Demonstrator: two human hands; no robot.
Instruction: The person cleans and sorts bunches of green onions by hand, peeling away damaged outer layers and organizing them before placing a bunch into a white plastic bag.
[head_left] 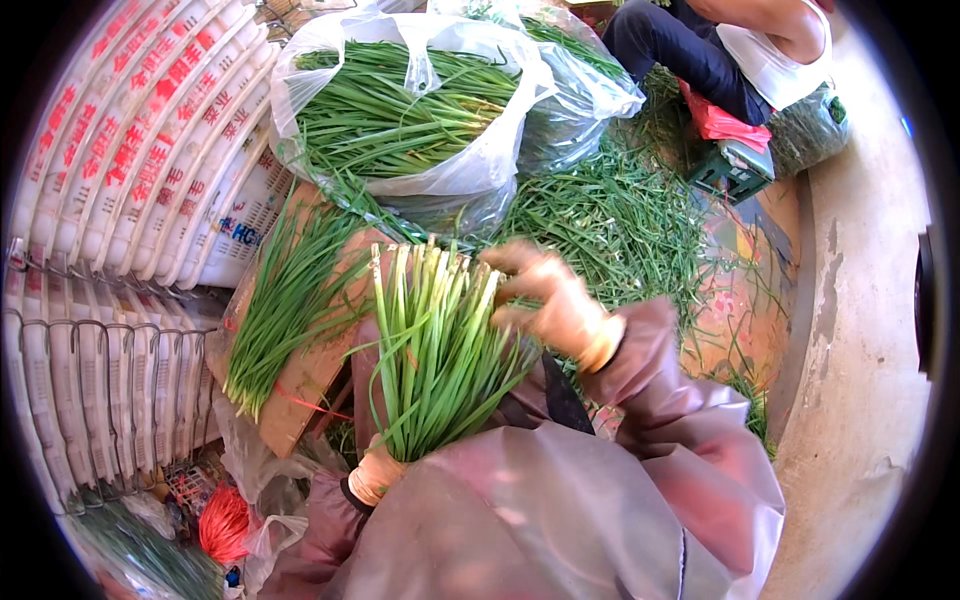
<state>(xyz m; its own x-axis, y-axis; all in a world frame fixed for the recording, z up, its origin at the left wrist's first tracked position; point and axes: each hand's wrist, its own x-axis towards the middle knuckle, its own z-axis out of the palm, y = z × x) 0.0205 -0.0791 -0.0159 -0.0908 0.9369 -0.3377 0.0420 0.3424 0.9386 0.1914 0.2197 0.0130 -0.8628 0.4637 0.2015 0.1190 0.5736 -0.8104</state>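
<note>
A bunch of garlic chives stands upright before me, pale cut ends up and green leaves down. My left hand, in a pale glove, is closed around its lower leafy part; the leaves hide most of the fingers. Beside the pale ends, on the right, my gloved right hand is somewhat blurred, its fingers spread and nothing visible between them. More loose chives lie to the left on a wooden board. A clear plastic bag full of chives sits just beyond the bunch.
Stacked white crates rise on the left. Chive trimmings cover the floor to the right. Another person sits at the far right by a green crate. Red plastic string lies at the lower left. A pale wall bounds the right.
</note>
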